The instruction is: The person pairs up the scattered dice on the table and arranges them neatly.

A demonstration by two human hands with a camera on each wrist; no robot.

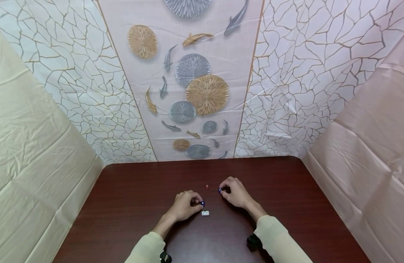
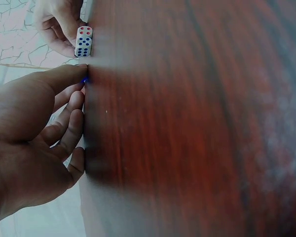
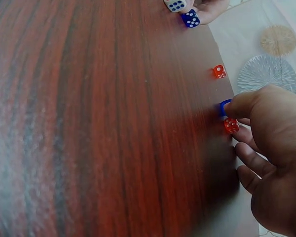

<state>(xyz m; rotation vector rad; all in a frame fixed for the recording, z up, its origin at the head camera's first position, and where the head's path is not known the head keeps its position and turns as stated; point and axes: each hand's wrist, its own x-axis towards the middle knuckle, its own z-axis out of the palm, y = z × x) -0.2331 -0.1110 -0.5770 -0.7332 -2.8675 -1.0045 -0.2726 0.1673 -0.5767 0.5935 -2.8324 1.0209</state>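
Observation:
In the head view my left hand pinches a blue die with white pips between thumb and fingertips, low at the tabletop. The left wrist view shows only a sliver of that blue die behind the thumb. Two white dice sit side by side just in front of it. My right hand pinches another blue die, partly covered by the thumb in the right wrist view. Close beside that one, by the fingers, is a red die. A second red die stands between the hands, farther back.
The dark red-brown wooden table has rounded far corners. Behind it hangs a patterned cloth, with plain beige cloth along the sides. Black wrist devices sit at both sleeves, close over the table.

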